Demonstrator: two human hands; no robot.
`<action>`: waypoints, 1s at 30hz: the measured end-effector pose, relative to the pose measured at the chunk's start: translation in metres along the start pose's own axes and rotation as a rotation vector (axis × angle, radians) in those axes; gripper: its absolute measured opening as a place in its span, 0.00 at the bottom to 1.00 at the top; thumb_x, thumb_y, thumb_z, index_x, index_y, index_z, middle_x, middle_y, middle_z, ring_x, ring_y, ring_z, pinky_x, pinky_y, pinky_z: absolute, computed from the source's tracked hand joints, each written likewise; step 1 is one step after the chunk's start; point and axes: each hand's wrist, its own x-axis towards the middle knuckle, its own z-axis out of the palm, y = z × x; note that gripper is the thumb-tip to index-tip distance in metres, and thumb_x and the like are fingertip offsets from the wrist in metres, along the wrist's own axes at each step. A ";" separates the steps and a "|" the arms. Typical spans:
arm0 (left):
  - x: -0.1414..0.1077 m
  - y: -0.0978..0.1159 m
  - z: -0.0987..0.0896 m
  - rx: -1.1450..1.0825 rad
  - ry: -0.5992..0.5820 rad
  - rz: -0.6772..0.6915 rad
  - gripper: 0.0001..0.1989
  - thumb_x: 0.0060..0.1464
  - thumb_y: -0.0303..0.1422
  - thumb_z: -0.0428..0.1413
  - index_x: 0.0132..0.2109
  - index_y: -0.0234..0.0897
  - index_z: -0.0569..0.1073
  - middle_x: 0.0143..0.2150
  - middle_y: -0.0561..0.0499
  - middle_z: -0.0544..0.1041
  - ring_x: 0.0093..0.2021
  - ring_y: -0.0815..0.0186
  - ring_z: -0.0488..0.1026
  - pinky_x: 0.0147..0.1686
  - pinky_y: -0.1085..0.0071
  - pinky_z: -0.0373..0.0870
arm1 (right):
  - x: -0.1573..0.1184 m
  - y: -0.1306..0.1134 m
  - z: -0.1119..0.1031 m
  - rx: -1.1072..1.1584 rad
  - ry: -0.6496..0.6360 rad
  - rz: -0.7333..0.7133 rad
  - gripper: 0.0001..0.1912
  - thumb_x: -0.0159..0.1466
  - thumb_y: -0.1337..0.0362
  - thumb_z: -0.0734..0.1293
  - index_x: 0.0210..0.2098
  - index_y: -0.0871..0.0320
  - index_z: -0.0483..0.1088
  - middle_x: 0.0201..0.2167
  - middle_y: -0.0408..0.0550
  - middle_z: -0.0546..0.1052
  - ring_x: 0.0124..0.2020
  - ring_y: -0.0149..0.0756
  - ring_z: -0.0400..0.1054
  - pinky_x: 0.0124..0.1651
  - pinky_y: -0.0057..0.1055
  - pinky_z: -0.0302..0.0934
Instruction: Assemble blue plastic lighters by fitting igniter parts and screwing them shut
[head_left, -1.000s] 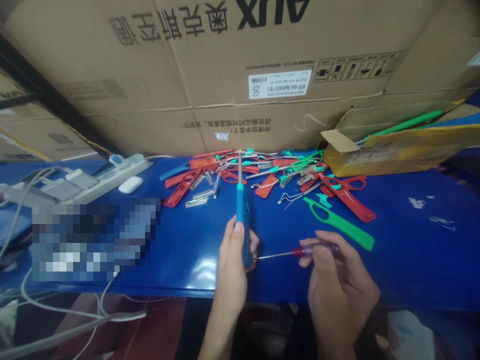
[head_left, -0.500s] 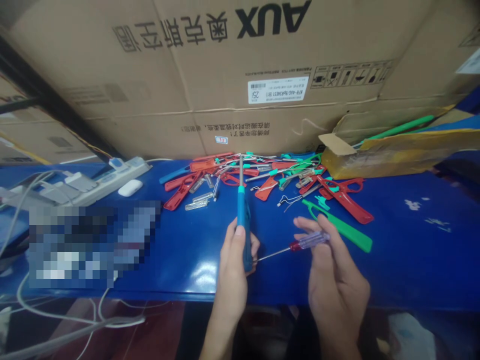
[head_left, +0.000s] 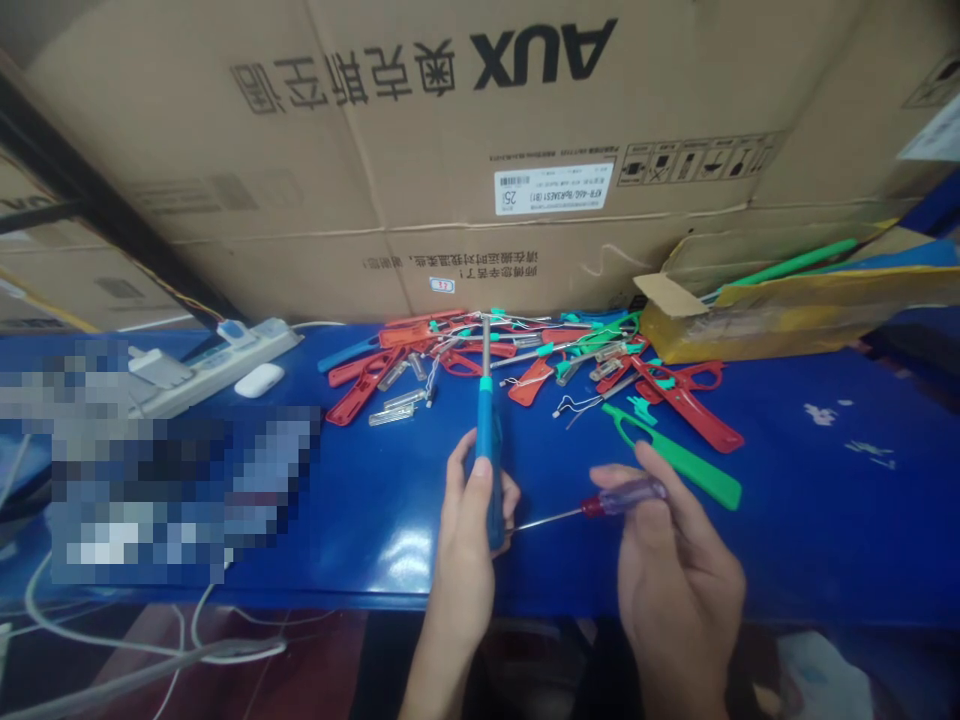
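My left hand [head_left: 469, 530] is closed around a blue gas lighter [head_left: 489, 440], whose metal tube points away from me. A screwdriver [head_left: 622, 497] with a clear purple handle and red collar is gripped by the fingers of my right hand [head_left: 675, 570]. Its thin shaft reaches left to the lower end of the lighter's body; the exact contact of the tip is hidden by my left fingers. Just beyond my right hand lies a green lighter shell [head_left: 690, 462]. Farther back is a heap of red lighter shells [head_left: 367, 385], clear fuel tanks [head_left: 394, 412], metal tubes and wires.
A large cardboard box [head_left: 360, 180] stands behind the blue table [head_left: 360, 480]. At the right, an open yellow-taped carton [head_left: 795, 310] holds green and blue parts. On the left are a power strip [head_left: 217, 365], a white earbud case [head_left: 259, 380] and cables; a blurred patch hides something there.
The screwdriver handle has turned slightly within my right fingers, its shaft still at the lighter. The view has shifted a little; the left hand keeps its hold.
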 end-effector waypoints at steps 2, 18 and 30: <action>0.000 0.001 0.000 -0.007 0.003 -0.006 0.30 0.62 0.51 0.53 0.65 0.41 0.62 0.25 0.57 0.64 0.20 0.73 0.54 0.17 0.80 0.50 | -0.001 0.003 -0.001 -0.002 0.031 -0.024 0.20 0.67 0.64 0.68 0.59 0.54 0.73 0.38 0.49 0.82 0.37 0.40 0.79 0.38 0.37 0.75; 0.001 0.003 -0.001 -0.016 0.001 -0.001 0.30 0.61 0.51 0.53 0.63 0.39 0.64 0.26 0.57 0.65 0.21 0.72 0.55 0.18 0.80 0.51 | -0.001 -0.009 -0.002 -0.084 -0.035 -0.033 0.17 0.70 0.62 0.64 0.57 0.53 0.74 0.42 0.50 0.81 0.41 0.40 0.76 0.38 0.36 0.72; 0.003 0.001 -0.002 -0.056 0.041 0.025 0.33 0.59 0.51 0.55 0.65 0.38 0.62 0.25 0.57 0.65 0.21 0.72 0.56 0.17 0.80 0.51 | -0.002 -0.019 0.001 -0.025 -0.135 0.021 0.21 0.74 0.63 0.59 0.64 0.43 0.67 0.44 0.46 0.80 0.22 0.26 0.67 0.24 0.28 0.66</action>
